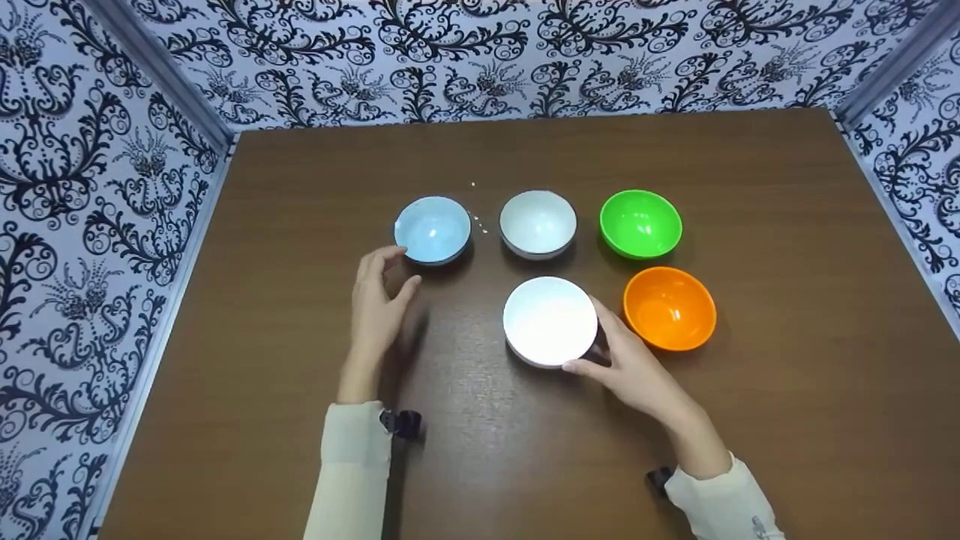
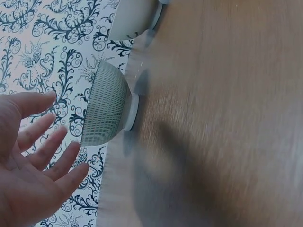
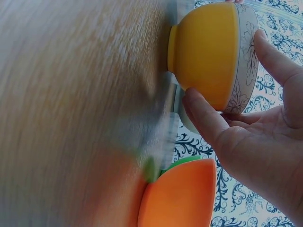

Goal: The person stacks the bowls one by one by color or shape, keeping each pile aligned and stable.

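Observation:
My right hand (image 1: 636, 369) grips the lower right side of a bowl (image 1: 550, 321) that is white inside. The right wrist view shows that this bowl (image 3: 206, 56) is yellow outside, with a white leaf-patterned band under its rim; thumb and fingers lie around it. Close to the near left rim of a light blue bowl (image 1: 433, 229) is my left hand (image 1: 377, 304), its fingers parted and loosely bent. In the left wrist view a bowl with a fine dash pattern (image 2: 108, 104) stands just past those fingertips; whether they touch it I cannot tell.
A pale bowl (image 1: 538, 223) and a green bowl (image 1: 640, 223) stand in the back row, right of the blue one. The orange bowl (image 1: 670, 308) is beside my right hand. Small white crumbs (image 1: 480, 223) lie on the brown table (image 1: 247, 337). Patterned panels (image 1: 450, 60) border it.

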`<action>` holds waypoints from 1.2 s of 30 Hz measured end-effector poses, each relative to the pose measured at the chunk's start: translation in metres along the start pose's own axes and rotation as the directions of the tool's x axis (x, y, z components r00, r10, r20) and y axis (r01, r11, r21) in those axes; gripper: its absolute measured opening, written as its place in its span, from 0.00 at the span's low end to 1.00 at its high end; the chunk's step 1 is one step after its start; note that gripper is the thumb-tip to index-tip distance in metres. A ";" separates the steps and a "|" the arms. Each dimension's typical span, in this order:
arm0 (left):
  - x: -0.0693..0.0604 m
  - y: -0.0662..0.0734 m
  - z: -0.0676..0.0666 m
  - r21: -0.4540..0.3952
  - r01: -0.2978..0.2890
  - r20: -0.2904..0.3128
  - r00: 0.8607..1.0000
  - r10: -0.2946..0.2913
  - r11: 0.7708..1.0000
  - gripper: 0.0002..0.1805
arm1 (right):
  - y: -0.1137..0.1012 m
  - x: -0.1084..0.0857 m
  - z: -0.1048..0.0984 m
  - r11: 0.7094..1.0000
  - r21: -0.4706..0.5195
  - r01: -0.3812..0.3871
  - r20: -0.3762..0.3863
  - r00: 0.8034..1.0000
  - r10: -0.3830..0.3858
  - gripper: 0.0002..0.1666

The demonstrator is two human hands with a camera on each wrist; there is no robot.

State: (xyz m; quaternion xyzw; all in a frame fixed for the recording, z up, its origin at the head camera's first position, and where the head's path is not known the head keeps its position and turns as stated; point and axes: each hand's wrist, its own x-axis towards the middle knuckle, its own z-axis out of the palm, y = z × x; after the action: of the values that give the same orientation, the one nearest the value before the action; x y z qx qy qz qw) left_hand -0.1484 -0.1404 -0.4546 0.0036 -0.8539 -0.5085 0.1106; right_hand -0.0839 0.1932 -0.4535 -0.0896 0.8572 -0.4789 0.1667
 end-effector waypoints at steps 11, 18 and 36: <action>0.012 -0.009 0.007 -0.021 0.020 -0.042 0.999 -0.020 1.000 0.35 | 0.001 0.000 0.000 1.000 0.015 -0.005 0.004 1.000 0.005 0.62; 0.019 -0.012 0.014 -0.092 0.125 0.010 0.992 -0.125 0.988 0.51 | 0.001 0.000 0.000 1.000 0.010 -0.009 -0.004 1.000 0.009 0.63; 0.031 -0.016 0.031 -0.339 0.215 0.046 0.976 -0.212 0.916 0.55 | 0.000 -0.001 0.001 1.000 -0.020 0.003 -0.012 1.000 -0.003 0.60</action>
State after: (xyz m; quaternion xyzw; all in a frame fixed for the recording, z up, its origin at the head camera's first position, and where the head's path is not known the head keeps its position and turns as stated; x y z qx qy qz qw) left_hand -0.1868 -0.1251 -0.4772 0.0755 -0.7474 -0.6581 0.0500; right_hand -0.0831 0.1928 -0.4540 -0.0894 0.8628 -0.4712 0.1599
